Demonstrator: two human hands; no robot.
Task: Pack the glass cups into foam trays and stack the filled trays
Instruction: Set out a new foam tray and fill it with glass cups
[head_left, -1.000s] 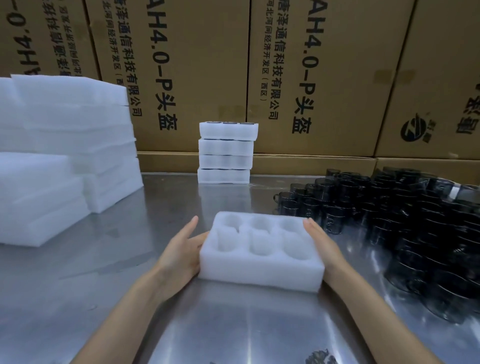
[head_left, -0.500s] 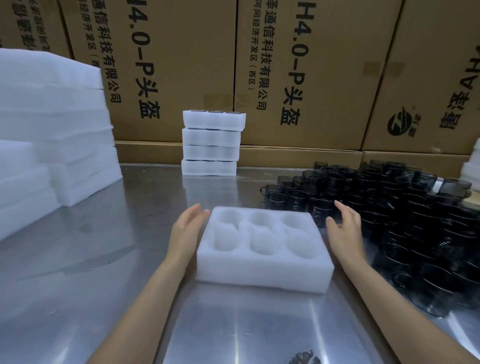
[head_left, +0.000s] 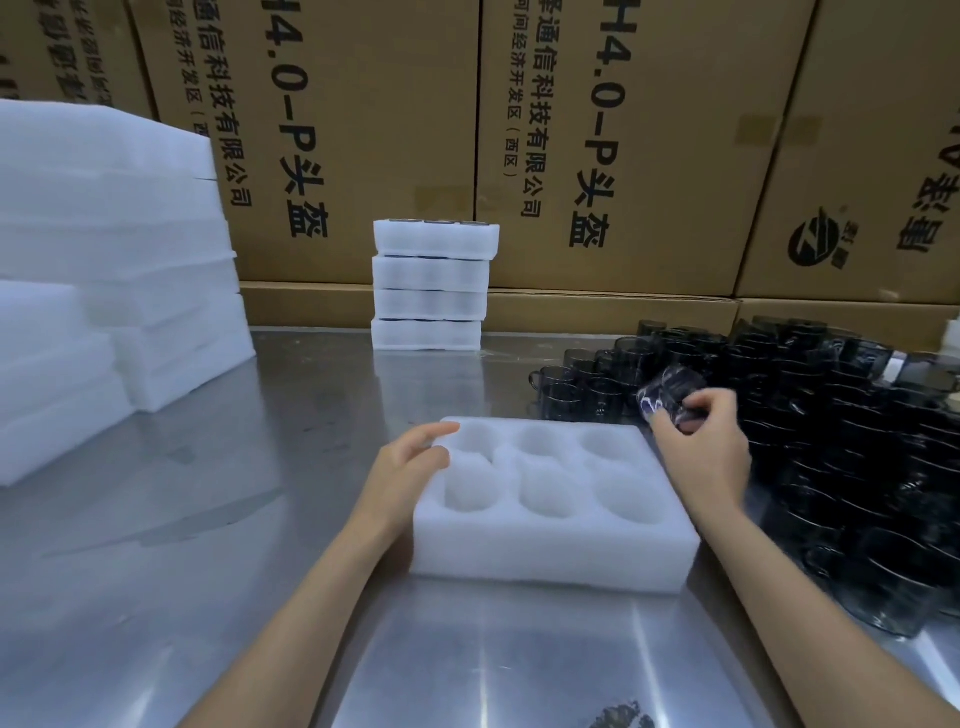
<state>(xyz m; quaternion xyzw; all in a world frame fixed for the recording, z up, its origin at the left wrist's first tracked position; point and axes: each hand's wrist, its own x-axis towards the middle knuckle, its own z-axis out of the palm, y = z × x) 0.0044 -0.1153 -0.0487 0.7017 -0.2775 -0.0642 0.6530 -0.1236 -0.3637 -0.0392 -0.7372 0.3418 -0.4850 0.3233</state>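
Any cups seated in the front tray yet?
No: all six pockets of the front foam tray show bare white foam, and the one glass cup lifted so far is in the right hand, above the tray's far right corner.

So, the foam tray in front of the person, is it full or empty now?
Empty. All six pockets of the foam tray show only white foam. The right hand holds one glass cup beside the tray, not yet in a pocket.
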